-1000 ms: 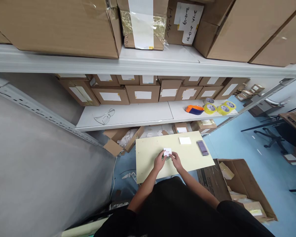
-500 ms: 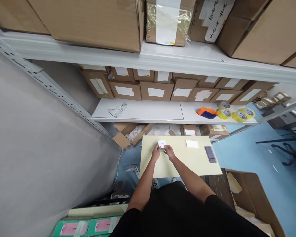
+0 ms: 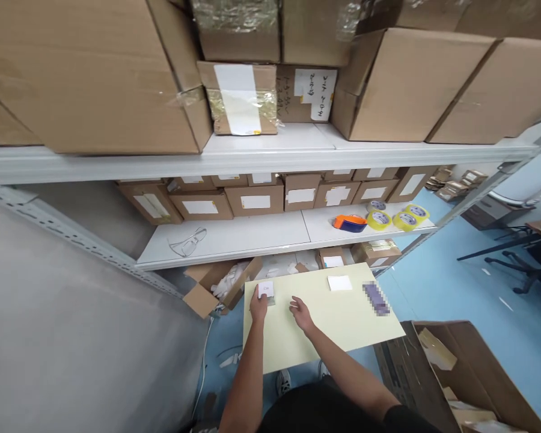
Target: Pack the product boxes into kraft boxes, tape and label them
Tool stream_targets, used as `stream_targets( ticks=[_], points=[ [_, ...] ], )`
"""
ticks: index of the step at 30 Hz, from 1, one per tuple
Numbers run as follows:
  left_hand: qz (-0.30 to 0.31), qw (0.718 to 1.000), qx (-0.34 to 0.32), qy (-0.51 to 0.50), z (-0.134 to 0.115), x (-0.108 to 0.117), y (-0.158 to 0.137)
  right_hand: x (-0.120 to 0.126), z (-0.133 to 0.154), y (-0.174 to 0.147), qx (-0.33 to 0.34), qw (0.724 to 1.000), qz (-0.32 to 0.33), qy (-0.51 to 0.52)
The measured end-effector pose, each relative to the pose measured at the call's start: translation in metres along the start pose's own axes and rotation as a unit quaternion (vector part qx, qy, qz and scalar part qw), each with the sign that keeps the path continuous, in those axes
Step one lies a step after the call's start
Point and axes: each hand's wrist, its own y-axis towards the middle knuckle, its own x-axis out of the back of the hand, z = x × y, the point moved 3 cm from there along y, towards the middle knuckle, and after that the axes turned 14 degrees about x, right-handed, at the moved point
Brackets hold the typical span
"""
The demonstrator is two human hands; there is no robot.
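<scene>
My left hand (image 3: 258, 304) is closed around the left side of a small white box (image 3: 265, 288) with a little print on its top. The thumb lies over the box's front edge, where a greyish strip shows below the white face. My right hand (image 3: 300, 313) is apart from the box, over the middle of the pale yellow board (image 3: 293, 346), with its fingers loosely spread and nothing in them. Farther right on the board lies a white rectangular stack or card (image 3: 339, 282). Near the right edge is a blurred-out purple oblong (image 3: 376, 299).
Across the shelf (image 3: 234, 236) behind the board sit glasses (image 3: 188, 242), an orange and blue tape dispenser (image 3: 350, 223) and yellow tape rolls (image 3: 406, 221). Below left stands an open carton (image 3: 238, 288). A large open carton (image 3: 482, 367) is at right; a grey wall (image 3: 72, 313) rises at left.
My right hand has let go of the box and moved away from it. The left hand has kept hold and moved the box toward the board's left edge. The camera view has shifted.
</scene>
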Motion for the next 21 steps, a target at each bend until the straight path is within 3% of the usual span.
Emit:
stream_targets(
  ticks=[3,6,8,11,13,16,19,21],
  points=[
    [-0.112,0.993,-0.01,0.037,-0.011,0.002,-0.013,0.059,0.006,-0.009,0.026,0.998,-0.058,-0.014],
    [-0.209,0.969,-0.128,0.039,-0.029,-0.001,-0.038,0.121,0.023,-0.004,0.057,0.992,-0.108,-0.046],
    [-0.231,0.956,-0.177,0.032,-0.038,-0.009,-0.057,0.158,0.039,0.006,0.083,0.985,-0.133,-0.07],
    [-0.152,0.974,-0.169,0.003,-0.046,-0.031,-0.083,0.205,0.072,0.032,0.133,0.975,-0.146,-0.107],
    [-0.035,0.991,-0.128,-0.036,-0.05,-0.05,-0.099,0.231,0.104,0.06,0.178,0.966,-0.139,-0.126],
    [0.123,0.985,-0.094,-0.071,-0.059,-0.074,-0.128,0.26,0.167,0.114,0.288,0.928,-0.137,-0.192],
    [0.168,0.978,-0.111,-0.045,-0.071,-0.084,-0.159,0.272,0.229,0.172,0.396,0.869,-0.113,-0.273],
    [0.169,0.977,-0.128,-0.021,-0.077,-0.085,-0.177,0.269,0.255,0.204,0.419,0.845,-0.078,-0.323]
  ],
)
